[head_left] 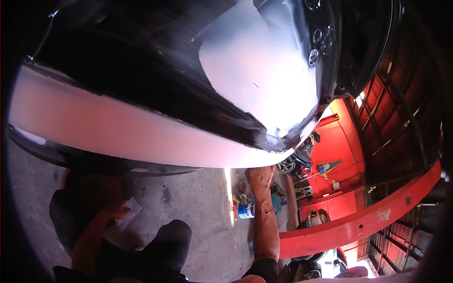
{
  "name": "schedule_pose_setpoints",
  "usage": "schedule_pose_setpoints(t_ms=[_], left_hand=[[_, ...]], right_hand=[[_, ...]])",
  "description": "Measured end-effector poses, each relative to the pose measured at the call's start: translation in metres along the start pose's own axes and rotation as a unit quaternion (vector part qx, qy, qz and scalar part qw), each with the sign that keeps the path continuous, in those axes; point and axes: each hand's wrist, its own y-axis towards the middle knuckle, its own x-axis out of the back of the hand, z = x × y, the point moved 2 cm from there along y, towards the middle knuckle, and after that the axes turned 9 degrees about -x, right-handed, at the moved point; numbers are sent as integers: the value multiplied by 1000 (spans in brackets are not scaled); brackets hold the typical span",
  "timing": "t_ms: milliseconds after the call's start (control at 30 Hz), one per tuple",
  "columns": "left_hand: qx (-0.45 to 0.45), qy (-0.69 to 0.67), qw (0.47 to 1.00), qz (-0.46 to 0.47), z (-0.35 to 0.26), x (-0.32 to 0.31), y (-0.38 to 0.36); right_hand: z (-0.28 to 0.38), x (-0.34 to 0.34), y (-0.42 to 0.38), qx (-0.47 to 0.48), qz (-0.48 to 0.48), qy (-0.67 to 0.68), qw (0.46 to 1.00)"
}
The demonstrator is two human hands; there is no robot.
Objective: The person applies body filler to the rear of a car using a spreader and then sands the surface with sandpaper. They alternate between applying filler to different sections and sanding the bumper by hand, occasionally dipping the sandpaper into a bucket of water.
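Right hand pressed, fingers closed, against the glossy white-and-black curved car body panel overhead; left hand pinched a small pale sheet well below it.

Strong fisheye distortion; edges curve and fall into black vignette. Glare blows out the pale car panel across the centre left and upper middle. A sunlit strip burns on the concrete floor at lower centre. Lower left lies in deep shadow. Red-pink cast throughout; detail soft.
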Motion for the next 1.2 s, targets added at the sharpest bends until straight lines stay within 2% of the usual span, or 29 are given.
schedule_pose_setpoints(t_ms=[67, 133, 167, 233, 367, 433, 567, 633, 667, 733, 767, 833, 867, 933, 967, 1000, 1067, 1133, 1200], left_hand=[[21, 20, 1000, 10, -6, 3, -1], [23, 45, 998, 36, 3, 2, 4], [22, 44, 998, 37, 1, 3, 4], [34, -3, 999, 23, -5, 3, 1], [2, -11, 1000, -22, 8, -6, 0], [2, 47, 999, -12, 26, -14, 5], [-24, 101, 995, -12, 3, -4, 0], [-9, 120, 993, -6, -8, -1, -1], [-11, 120, 993, -6, -11, 0, -2], [-29, 150, 988, -8, -14, 2, -2], [-29, 150, 988, -10, -17, 4, -2], [-12, 156, 988, -4, -23, 5, -4], [-13, 157, 987, -4, -21, 5, -2], [-14, 167, 986, -4, -12, 3, 1], [-14, 168, 986, -5, -13, 3, 1], [-10, 167, 986, -6, -14, 4, 1], [-4, 169, 986, -10, -17, 7, 0], [2, 168, 985, 24, -20, 10, -1], [-7, 167, 986, 9, -17, 9, -1]], right_hand=[[-7, -13, -2, 3, -15, -4, 1000], [-21, -25, -3, 49, -42, 79, 995], [-22, -22, 1, 48, -41, 78, 995], [-23, -19, 7, 98, 34, 155, 982], [-15, -14, 1, 99, 61, 168, 979], [-7, -17, -6, -135, 121, 302, 936], [32, 17, -6, -132, 184, 232, 946], [34, 26, -16, -50, 177, 271, 945], [9, 10, -27, -49, 176, 270, 945], [-58, -38, -47, -4, 141, 357, 923], [-47, -18, -36, -3, 140, 357, 923], [-15, 43, -3, -263, 109, 303, 909], [-19, 33, -10, -263, 108, 304, 909], [-20, -1, -29, -215, 115, 220, 945], [-3, -2, -30, -123, 60, 162, 977], [9, -5, -31, -123, 59, 163, 977], [26, -8, -29, -60, -24, -7, 998], [15, -34, -31, -59, -32, -10, 998], [12, -45, -35, -59, -63, -59, 995]])
